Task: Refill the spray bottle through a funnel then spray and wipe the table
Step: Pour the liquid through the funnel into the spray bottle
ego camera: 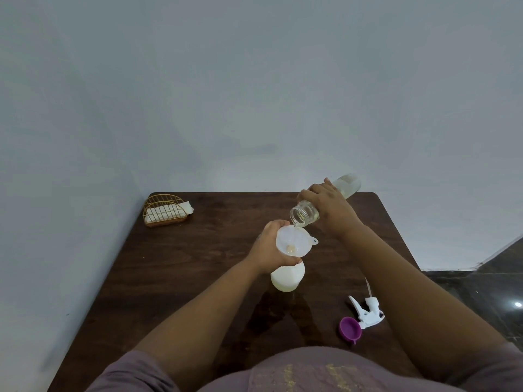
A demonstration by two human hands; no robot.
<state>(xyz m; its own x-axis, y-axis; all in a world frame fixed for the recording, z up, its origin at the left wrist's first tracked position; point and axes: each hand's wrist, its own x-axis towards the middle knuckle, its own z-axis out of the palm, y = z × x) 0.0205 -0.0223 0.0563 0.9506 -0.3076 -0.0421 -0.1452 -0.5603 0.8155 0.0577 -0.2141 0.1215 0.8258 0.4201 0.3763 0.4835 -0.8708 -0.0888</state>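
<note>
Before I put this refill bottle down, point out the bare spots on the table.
Free: the table's left side, between the napkin holder and the spray bottle. Crowded: near right, by the trigger head and purple cap.

Bottles: two — a white spray bottle (288,278) standing on the counter (198,264), a clear bottle (325,199) tipped over it.
Funnels: one, white (293,241), seated in the spray bottle's neck.
Spray heads: one, white (366,312), lying on the counter at right.
Caps: one, purple (350,329), just beside the spray head.
Holders: one, gold wire (165,210), at the far left corner.
Napkin stacks: one, white (167,212), inside the holder; sheets too close to count.
Hands: two — left (268,250) round the funnel and neck, right (328,205) round the clear bottle.
Counters: one, dark wood.
</note>
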